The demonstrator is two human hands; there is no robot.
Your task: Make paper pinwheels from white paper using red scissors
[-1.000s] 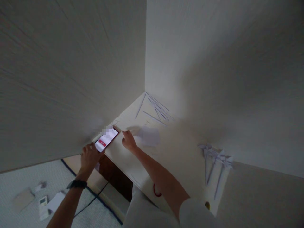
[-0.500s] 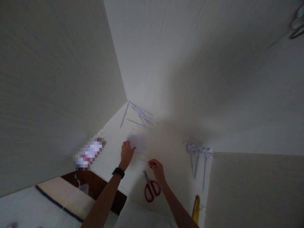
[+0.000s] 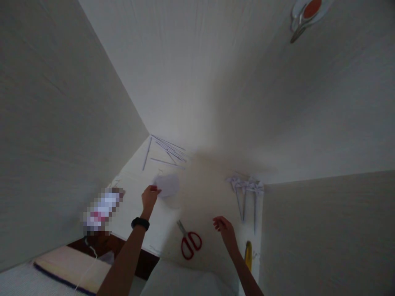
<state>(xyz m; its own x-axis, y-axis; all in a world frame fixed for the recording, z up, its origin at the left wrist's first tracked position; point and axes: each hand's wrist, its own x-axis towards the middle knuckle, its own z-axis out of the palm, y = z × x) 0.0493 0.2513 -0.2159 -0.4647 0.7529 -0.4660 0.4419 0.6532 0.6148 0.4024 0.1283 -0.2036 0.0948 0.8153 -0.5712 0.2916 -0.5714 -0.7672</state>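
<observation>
Pinched between the thumb and fingers of the left hand [image 3: 149, 196] is the near edge of a small white paper piece [image 3: 167, 185], so this grip is closed on the paper. The paper lies low over the pale tabletop [image 3: 203, 193], toward the back left part of it; whether it touches the surface I cannot tell. A dark watch [image 3: 140, 223] sits on the left wrist.

The right hand [image 3: 224, 227] hovers over the tabletop with its fingers loosely curled and apart, and it holds nothing. Red-handled scissors [image 3: 189, 242] lie flat near this hand, to its left, with the blades pointing away from the person.

A bundle of thin paper sticks [image 3: 168, 151] lies in the far corner beside the wall. Some paper pinwheels [image 3: 245, 187] lie along the right edge. A yellow object [image 3: 248, 255] is at the near right edge. A phone [image 3: 101, 209] rests at the left edge, its screen blurred.
</observation>
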